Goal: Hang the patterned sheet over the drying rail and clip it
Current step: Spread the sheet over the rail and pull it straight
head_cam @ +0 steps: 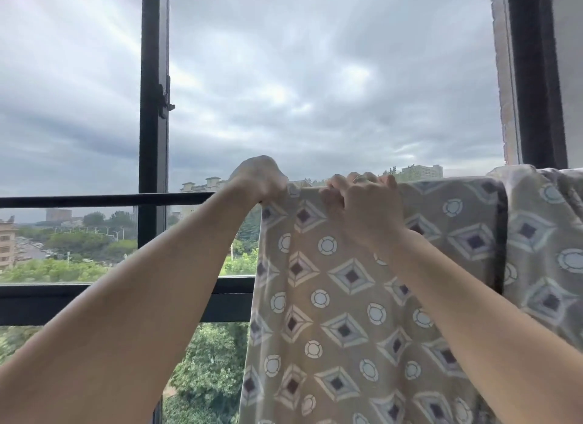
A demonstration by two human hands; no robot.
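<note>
Head view
Patterned sheet (347, 297): draped over the drying rail (104, 200), hanging down centre and right of the frame.
Left hand (258, 179): fist closed on the sheet's top left corner at the rail.
Right hand (359, 202): just beside it, fingers curled over the sheet's top edge.
Window frame (153, 108): dark upright, upper left.

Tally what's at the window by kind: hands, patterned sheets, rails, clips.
Hands: 2, left hand and right hand, both gripping the sheet's top edge
Patterned sheet: 1 for certain; the patterned cloth on the right may be the same one
Drying rail: 1
Clips: 0 visible
Total: 4
</note>
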